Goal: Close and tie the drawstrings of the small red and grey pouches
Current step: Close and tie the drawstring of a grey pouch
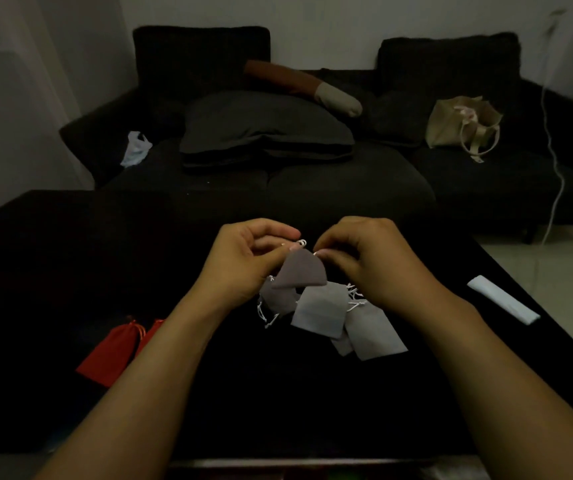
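A small grey pouch hangs in the air between my hands, its mouth gathered at the top. My left hand pinches the white drawstring on the left of the mouth. On the other side, my right hand pinches the string's end. Below them several more grey pouches with white strings lie in a loose heap on the black table. Two red pouches lie at the left, partly behind my left forearm.
A folded white cloth or paper lies near the table's right edge. Beyond the table stands a dark sofa with cushions, a beige tote bag and a white plastic bag. A white cable hangs at right.
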The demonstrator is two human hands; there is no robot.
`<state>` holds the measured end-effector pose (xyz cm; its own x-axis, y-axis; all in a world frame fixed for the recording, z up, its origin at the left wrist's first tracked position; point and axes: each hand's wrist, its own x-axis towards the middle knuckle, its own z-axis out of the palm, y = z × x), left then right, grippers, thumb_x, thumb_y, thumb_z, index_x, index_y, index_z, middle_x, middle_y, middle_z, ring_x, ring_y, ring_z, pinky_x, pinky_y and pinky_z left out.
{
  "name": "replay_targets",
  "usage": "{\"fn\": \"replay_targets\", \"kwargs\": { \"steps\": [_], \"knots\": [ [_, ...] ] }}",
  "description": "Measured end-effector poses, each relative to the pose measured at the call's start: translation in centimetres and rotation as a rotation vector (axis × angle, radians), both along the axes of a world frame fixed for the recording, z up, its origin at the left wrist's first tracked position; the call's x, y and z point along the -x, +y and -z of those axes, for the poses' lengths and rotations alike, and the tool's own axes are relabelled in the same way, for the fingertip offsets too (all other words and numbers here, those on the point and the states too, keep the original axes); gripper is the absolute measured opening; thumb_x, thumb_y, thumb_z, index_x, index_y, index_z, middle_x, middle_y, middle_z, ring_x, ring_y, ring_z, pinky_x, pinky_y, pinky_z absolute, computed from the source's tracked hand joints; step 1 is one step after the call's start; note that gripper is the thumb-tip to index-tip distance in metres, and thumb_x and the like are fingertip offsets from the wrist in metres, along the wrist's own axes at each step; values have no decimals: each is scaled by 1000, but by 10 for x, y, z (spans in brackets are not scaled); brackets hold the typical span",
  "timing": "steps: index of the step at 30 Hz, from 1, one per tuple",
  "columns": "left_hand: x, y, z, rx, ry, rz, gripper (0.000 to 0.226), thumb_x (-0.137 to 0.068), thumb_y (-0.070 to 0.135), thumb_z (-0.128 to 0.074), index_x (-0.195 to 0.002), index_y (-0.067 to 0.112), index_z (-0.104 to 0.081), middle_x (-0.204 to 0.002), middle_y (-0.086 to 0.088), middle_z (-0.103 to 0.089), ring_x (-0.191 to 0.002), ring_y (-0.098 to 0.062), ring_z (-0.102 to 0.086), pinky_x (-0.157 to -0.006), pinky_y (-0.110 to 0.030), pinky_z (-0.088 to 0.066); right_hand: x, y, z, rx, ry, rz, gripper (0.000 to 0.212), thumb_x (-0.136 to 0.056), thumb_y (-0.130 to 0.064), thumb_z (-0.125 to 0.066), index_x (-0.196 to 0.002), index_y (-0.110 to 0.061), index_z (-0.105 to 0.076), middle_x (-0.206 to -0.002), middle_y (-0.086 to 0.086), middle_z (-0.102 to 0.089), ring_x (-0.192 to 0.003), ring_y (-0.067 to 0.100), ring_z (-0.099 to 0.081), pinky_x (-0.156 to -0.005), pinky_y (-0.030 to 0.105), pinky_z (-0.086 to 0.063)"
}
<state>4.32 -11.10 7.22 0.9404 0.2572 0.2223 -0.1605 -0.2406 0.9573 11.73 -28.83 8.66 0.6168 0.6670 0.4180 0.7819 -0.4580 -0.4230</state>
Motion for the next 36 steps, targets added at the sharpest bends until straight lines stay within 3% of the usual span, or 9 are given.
{"fn": "replay_targets", "kwargs": {
  "steps": [6, 11, 15, 17, 24, 28, 31, 33, 36],
  "knots": [
    [1, -2, 1, 42, -52, 60, 19, -83, 0, -70, -101, 6, -70, -81, -6, -76, -83, -14, -73, -74, -20, -56, 0, 3, 4, -5, -20, 38, 8, -91, -21, -70, -98, -20, -74, -87, -10, -59, -80, 5, -58, -72, 20, -46],
    [-3, 0, 6, 95, 14, -84, 15, -82, 2, -73, -96, 4, -71, -86, -18, -75, -81, -19, -72, -82, -28, -58, 7, 6, 3, -21, 40, -50, 6, -90, -22, -70, -90, -27, -68, -87, -13, -59, -80, 0, -59, -71, 18, -45],
    [-1, 1, 7, -99, 43, 9, 20, -81, 2, -75, -99, 9, -69, -78, -8, -76, -79, -17, -73, -79, -25, -58, 6, 9, 3, -5, -6, -118, 2, -88, -22, -74, -90, -23, -73, -89, -11, -61, -81, 3, -60, -72, 22, -50],
    [1, -2, 6, -161, 34, 82, 24, -81, 2, -75, -102, 12, -67, -79, -6, -75, -80, -18, -73, -77, -25, -57, 3, 9, 6, -32, -30, -135, 8, -84, -18, -78, -92, -20, -77, -86, -12, -60, -76, 1, -58, -68, 15, -45],
    [5, -7, -1, -28, -3, 164, 34, -80, 1, -74, -110, 9, -62, -85, -11, -76, -85, -20, -74, -75, -21, -57, -2, 3, 7, -404, 403, -152, 10, -80, -6, -79, -86, -13, -79, -80, -2, -76, -77, 9, -73, -71, 21, -53],
    [2, -7, 3, 8, 11, 174, 35, -80, -2, -73, -111, 12, -62, -78, -6, -76, -80, -14, -73, -77, -21, -55, -1, 5, 11, -410, 431, -212, 20, -84, 2, -73, -93, -15, -77, -86, 2, -75, -81, 14, -72, -72, 24, -54],
    [1, -6, 4, 89, 9, 133, 33, -81, -2, -72, -111, 9, -62, -79, -7, -76, -77, -14, -72, -73, -22, -56, -1, 7, 11, -478, 500, -147, 32, -89, 9, -56, -93, -16, -76, -85, 4, -73, -72, 11, -66, -62, 21, -50],
    [-1, -4, 3, 129, 6, 68, 31, -81, 0, -72, -110, 6, -62, -81, -8, -76, -75, -14, -71, -69, -21, -55, -4, 3, 7, -509, 657, -78, 32, -93, 2, -48, -92, -16, -75, -87, 8, -72, -72, 15, -63, -58, 25, -47],
    [-3, 0, 3, 137, -1, -23, 27, -81, 2, -73, -106, 6, -64, -82, -9, -77, -75, -12, -72, -70, -21, -55, -5, -4, 6, -343, 746, -97, 17, -92, -29, -66, -92, -16, -76, -86, 8, -75, -72, 19, -66, -60, 29, -50]
  ]
}}
